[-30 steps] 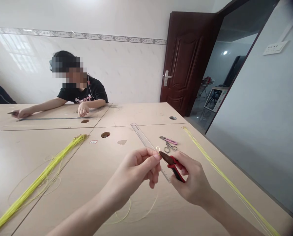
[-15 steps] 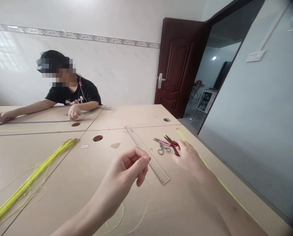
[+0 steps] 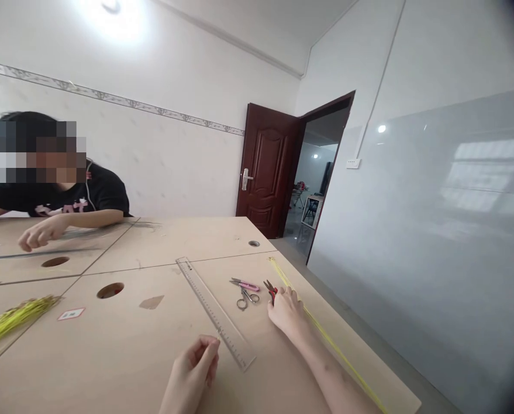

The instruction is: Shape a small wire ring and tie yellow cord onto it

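My left hand (image 3: 194, 365) is low in the view, thumb and forefinger pinched on the end of a thin yellow wire (image 3: 218, 332) beside a clear ruler (image 3: 214, 310). My right hand (image 3: 286, 310) rests on the table at the far right, touching the red-handled pliers (image 3: 271, 290) that lie there. Its fingers are curled by the pliers and by a bundle of long yellow wires (image 3: 321, 333). Small pink scissors (image 3: 245, 290) lie just left of the pliers.
Another person in a black shirt sits at the far left, with a hand (image 3: 37, 236) on the table. A second yellow wire bundle (image 3: 11, 317) lies at left. Round cable holes (image 3: 110, 290) and a small label (image 3: 71, 314) mark the tabletop. A dark door (image 3: 265, 169) stands open behind.
My right hand carried the red pliers away from the wire loop and set them down beside the scissors. My left hand dropped lower with the wire. The camera tilted up and right.
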`<action>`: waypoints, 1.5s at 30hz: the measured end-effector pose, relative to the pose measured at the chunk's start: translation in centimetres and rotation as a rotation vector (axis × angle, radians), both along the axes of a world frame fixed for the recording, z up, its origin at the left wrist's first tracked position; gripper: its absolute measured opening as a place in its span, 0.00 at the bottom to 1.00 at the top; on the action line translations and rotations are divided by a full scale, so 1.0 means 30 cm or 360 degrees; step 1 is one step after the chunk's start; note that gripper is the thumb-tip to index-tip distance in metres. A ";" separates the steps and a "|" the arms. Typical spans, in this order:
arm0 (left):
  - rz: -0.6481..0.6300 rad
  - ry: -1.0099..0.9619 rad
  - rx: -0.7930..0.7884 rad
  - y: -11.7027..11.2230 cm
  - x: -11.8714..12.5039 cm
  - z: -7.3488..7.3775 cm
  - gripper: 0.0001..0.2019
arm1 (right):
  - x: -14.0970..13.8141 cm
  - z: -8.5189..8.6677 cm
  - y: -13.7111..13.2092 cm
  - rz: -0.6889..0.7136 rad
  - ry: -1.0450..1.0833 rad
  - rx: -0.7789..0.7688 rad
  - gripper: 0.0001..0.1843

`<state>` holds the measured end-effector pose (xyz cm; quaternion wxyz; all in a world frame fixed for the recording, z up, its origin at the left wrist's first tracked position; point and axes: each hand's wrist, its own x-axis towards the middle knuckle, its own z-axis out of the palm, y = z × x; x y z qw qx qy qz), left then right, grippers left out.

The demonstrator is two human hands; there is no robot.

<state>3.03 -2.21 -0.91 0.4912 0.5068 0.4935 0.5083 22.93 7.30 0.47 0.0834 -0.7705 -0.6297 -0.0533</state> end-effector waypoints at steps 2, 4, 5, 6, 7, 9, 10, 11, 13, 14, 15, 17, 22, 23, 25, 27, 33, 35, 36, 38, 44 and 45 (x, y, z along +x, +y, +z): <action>0.0011 0.0018 -0.0022 -0.007 -0.013 -0.003 0.18 | -0.010 -0.006 -0.014 -0.0061 -0.0005 -0.0009 0.16; -0.0002 0.0037 -0.0031 -0.013 -0.019 0.000 0.16 | -0.023 -0.011 -0.025 -0.0107 -0.0005 -0.0010 0.17; -0.0010 0.0042 -0.0027 -0.014 -0.020 0.001 0.15 | -0.030 -0.014 -0.028 -0.0122 -0.0003 -0.0005 0.17; -0.0015 0.0045 -0.0020 -0.014 -0.020 0.002 0.15 | -0.037 -0.016 -0.031 -0.0132 0.0001 0.0003 0.18; -0.0016 0.0046 -0.0011 -0.015 -0.020 0.002 0.14 | -0.043 -0.019 -0.033 -0.0136 0.0006 0.0012 0.18; -0.0014 0.0039 -0.0003 -0.015 -0.021 0.001 0.14 | -0.052 -0.023 -0.037 -0.0128 0.0021 0.0036 0.18; -0.0012 0.0033 -0.0003 -0.015 -0.022 -0.001 0.14 | -0.055 -0.025 -0.039 -0.0118 0.0034 0.0049 0.18; -0.0009 0.0028 -0.0006 -0.015 -0.024 -0.002 0.13 | -0.057 -0.027 -0.041 -0.0104 0.0051 0.0062 0.18; -0.0006 0.0019 -0.0012 -0.016 -0.029 -0.005 0.13 | -0.057 -0.025 -0.046 -0.0066 0.0104 0.0084 0.19; -0.0006 0.0016 -0.0013 -0.016 -0.032 -0.007 0.13 | -0.057 -0.021 -0.049 -0.0038 0.0142 0.0092 0.19; -0.0006 0.0012 -0.0012 -0.015 -0.034 -0.008 0.12 | -0.058 -0.015 -0.053 -0.0002 0.0186 0.0099 0.19; -0.0003 0.0005 -0.0001 -0.012 -0.036 -0.011 0.12 | -0.065 0.006 -0.065 0.0111 0.0300 0.0121 0.19; 0.0011 0.0013 0.0047 -0.002 -0.035 -0.020 0.13 | -0.144 0.058 -0.140 0.0809 0.0762 0.0094 0.14; 0.0011 0.0018 0.0057 -0.001 -0.034 -0.022 0.13 | -0.164 0.060 -0.157 0.0981 0.0881 0.0041 0.13; 0.0008 0.0029 0.0077 0.000 -0.035 -0.024 0.13 | -0.198 0.052 -0.185 0.1238 0.1114 -0.0067 0.12; 0.0001 0.0043 0.0094 -0.001 -0.036 -0.025 0.13 | -0.216 0.035 -0.198 0.1358 0.1312 -0.0137 0.12; -0.0015 0.0110 0.0081 -0.005 -0.035 -0.016 0.13 | -0.210 -0.008 -0.190 0.1393 0.1527 -0.0116 0.12; -0.0017 0.0122 0.0075 -0.005 -0.032 -0.012 0.13 | -0.208 -0.014 -0.186 0.1402 0.1497 -0.0058 0.12; -0.0019 0.0125 0.0071 -0.004 -0.031 -0.011 0.13 | -0.208 -0.015 -0.185 0.1414 0.1469 -0.0018 0.12; -0.0023 0.0126 0.0064 -0.003 -0.028 -0.011 0.13 | -0.208 -0.018 -0.185 0.1449 0.1385 0.0088 0.11; -0.0031 0.0070 0.0040 0.000 -0.026 -0.018 0.12 | -0.200 -0.022 -0.182 0.1595 0.0998 0.0379 0.09; -0.0036 0.0051 0.0038 0.000 -0.027 -0.020 0.12 | -0.199 -0.023 -0.182 0.1624 0.0942 0.0405 0.08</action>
